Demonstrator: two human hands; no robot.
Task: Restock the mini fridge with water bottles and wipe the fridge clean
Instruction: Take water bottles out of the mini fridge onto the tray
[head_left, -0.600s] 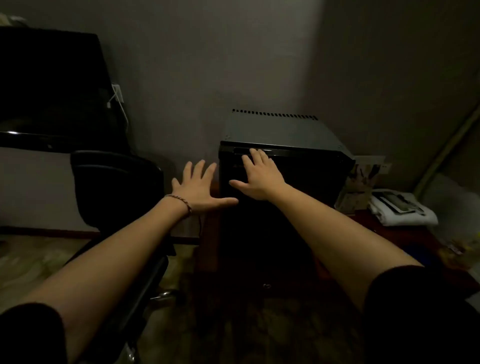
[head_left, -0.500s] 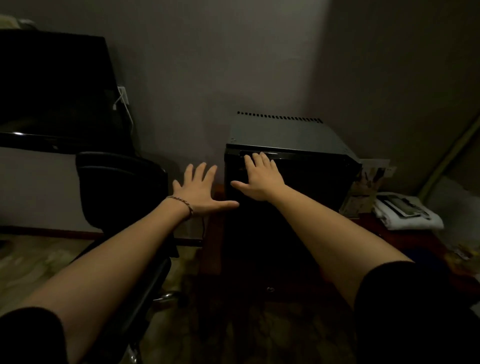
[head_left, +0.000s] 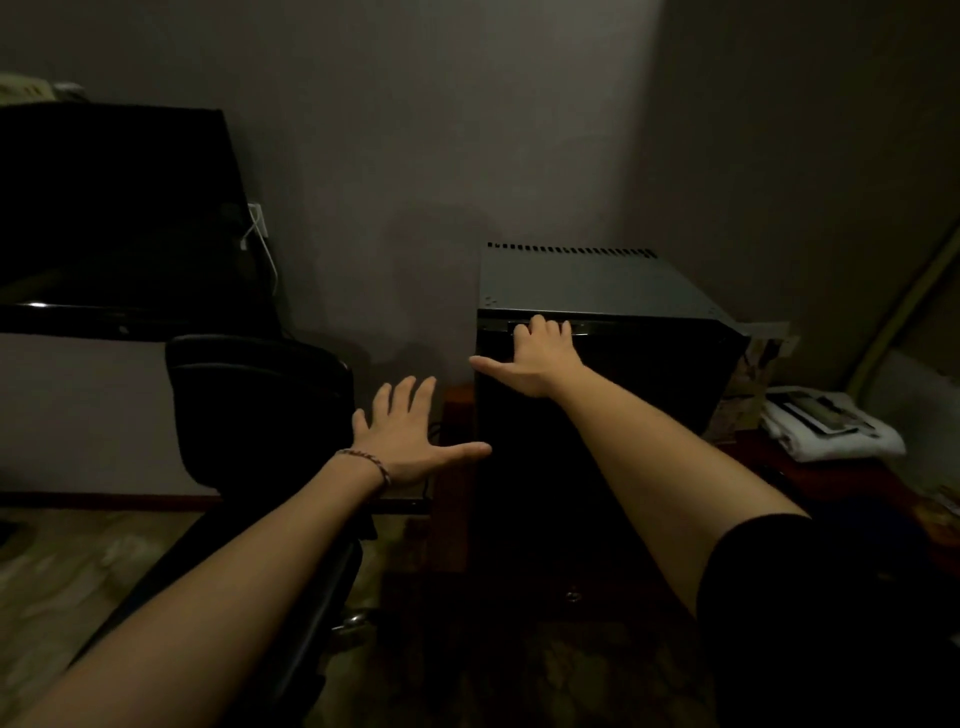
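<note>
Right hand (head_left: 535, 358), fingers curled over the horizontal door-top handle (head_left: 582, 327) of the mini fridge (head_left: 597, 415); left hand (head_left: 410, 441), fingers spread, hovers at 7 o'clock.

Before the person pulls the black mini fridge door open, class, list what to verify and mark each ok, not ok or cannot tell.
1. Right hand fingers curled into the door's top handle recess: ok.
2. Black metal mini fridge door shut: ok.
3. Left hand empty, fingers spread: ok.
4. Black office chair clear of the door's swing: cannot tell.
5. Water bottles at hand: not ok, none visible.
6. Wiping cloth ready: cannot tell.
</note>
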